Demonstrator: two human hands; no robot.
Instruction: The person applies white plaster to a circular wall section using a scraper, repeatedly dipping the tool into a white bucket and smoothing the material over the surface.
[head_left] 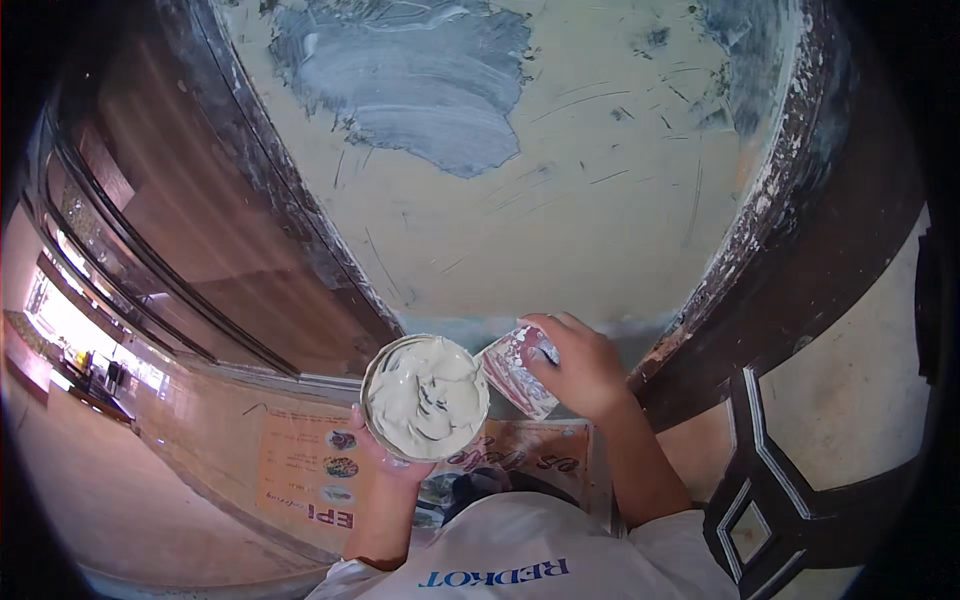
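Note:
Below the centre of the head view, my left hand (385, 450) grips a round container (425, 398) of creamy off-white paste from beneath, its fingers largely hidden under it. Just to the right, my right hand (575, 365) is closed on a flat, paste-smeared spreader (515, 385) with pinkish and white patches, tilted close beside the container's rim; whether they touch I cannot tell. Ahead of both hands stands a pale greenish-cream panel (540, 240) with scratches and bluish-grey patches of smeared filler, bordered by flaking, dark-edged trim (760, 200).
An orange printed sheet (300, 480) lies on the floor beneath my hands. At the left are a brown glazed frame (190, 230) and a bright opening with a counter (100, 385) holding small items. A dark panelled section with pale inlays (800, 480) is at the lower right.

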